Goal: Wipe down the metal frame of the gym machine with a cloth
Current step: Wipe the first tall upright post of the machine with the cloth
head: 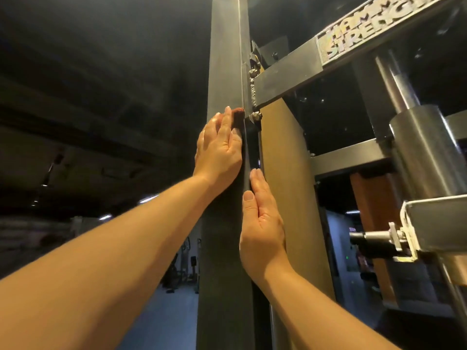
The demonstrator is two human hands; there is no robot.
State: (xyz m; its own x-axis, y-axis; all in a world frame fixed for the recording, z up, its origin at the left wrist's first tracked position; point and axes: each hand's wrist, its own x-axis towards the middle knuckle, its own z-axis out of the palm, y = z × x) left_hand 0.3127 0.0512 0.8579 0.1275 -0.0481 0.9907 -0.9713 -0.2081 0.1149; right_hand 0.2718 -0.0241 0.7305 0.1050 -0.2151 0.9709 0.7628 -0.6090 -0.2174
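Status, head cam, looking steeply up the machine.

- Task surface: dark square upright post (pixel 225 59), part of the frame. Long axis vertical, running from bottom of view out through the top, centre of shot.
- Left hand (pixel 218 150): flat on the near face of the post, fingers straight and together, pointing up the post. It presses the cloth (pixel 238 112) against the metal. Only a rust-brown corner shows past the fingertips, at the post's right edge; the rest is hidden under the palm. I read the flat palm as a way to spread pressure for a wipe along the post's length.
- Right hand (pixel 261 221): lower, on the post's right edge, fingers straight, thumb lying along the near face. Holds nothing. Looks like a brace or steadying contact, not a wiping hand.
- The hands are staggered, left above right, not touching.
- The cloth corner sits just below the joint where the crossbeam (pixel 288 74) meets the post, beside a short chain (pixel 252 89) and its bolts. Snag risk there, in my judgement.
- Right of the post: a tan panel (pixel 285 173) running parallel to it. Far right: a polished steel sleeve (pixel 424 152). The nameplate (pixel 366 29) on the crossbeam is partly legible.

Judgement: the wipe is on the post's upper section. I can't tell which way the stroke runs.
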